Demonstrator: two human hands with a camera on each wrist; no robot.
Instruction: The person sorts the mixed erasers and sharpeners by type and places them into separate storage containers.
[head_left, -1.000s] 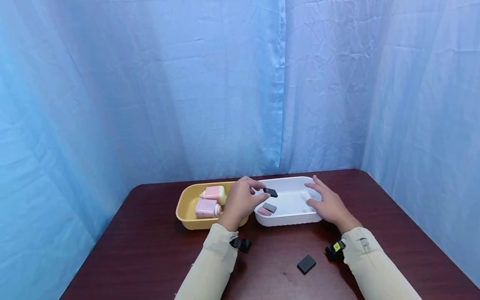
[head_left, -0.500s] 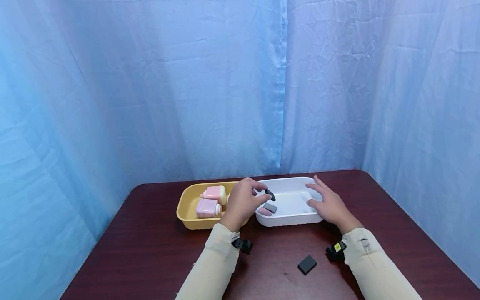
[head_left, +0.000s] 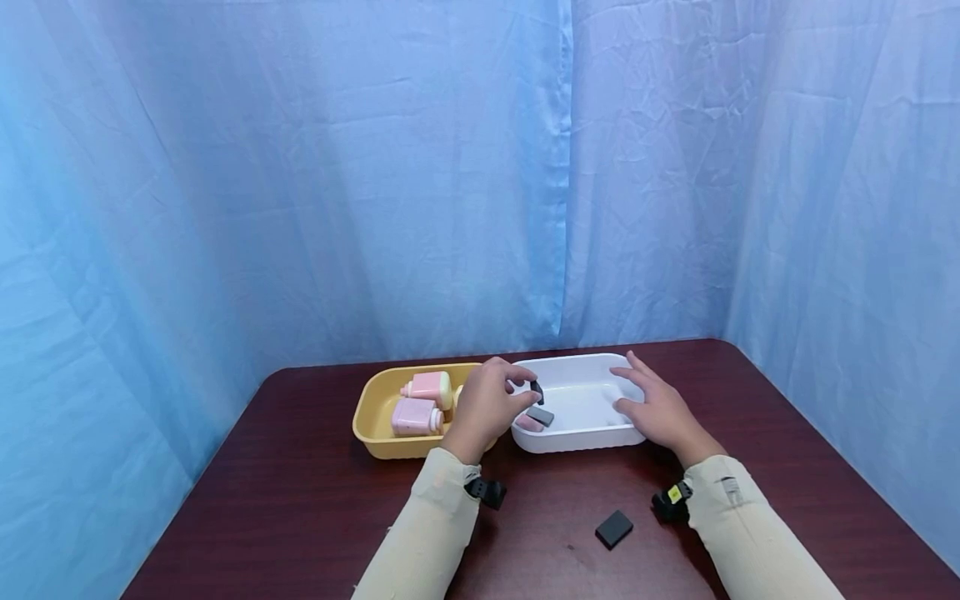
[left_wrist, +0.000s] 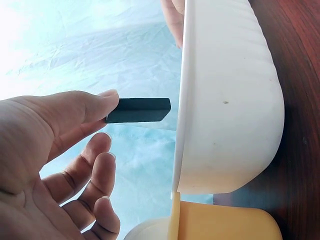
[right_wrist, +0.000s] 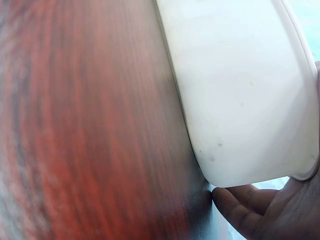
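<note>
My left hand (head_left: 486,410) pinches a small flat black block (head_left: 537,392) between thumb and fingertips, above the left part of a white tray (head_left: 577,440). In the left wrist view the block (left_wrist: 139,110) juts out from the thumb, while the other fingers curl loosely below, apart from it. A grey block (head_left: 541,416) and a pink block (head_left: 528,423) lie inside the tray at its near left. My right hand (head_left: 662,414) holds the tray's right end, thumb inside; in the right wrist view its fingers (right_wrist: 240,207) reach around the outer wall (right_wrist: 245,95).
A yellow tray (head_left: 365,429) stands left of the white one, holding a pink bottle (head_left: 429,388) and a lilac bottle (head_left: 415,417) on their sides. Another black block (head_left: 614,529) lies on the dark red table (head_left: 300,500) near the front. Blue curtains (head_left: 450,183) hang behind.
The black block in my left hand has turned from lying flat to a steep, nearly upright tilt. My left hand has barely shifted, and my right hand stays at the tray's end.
</note>
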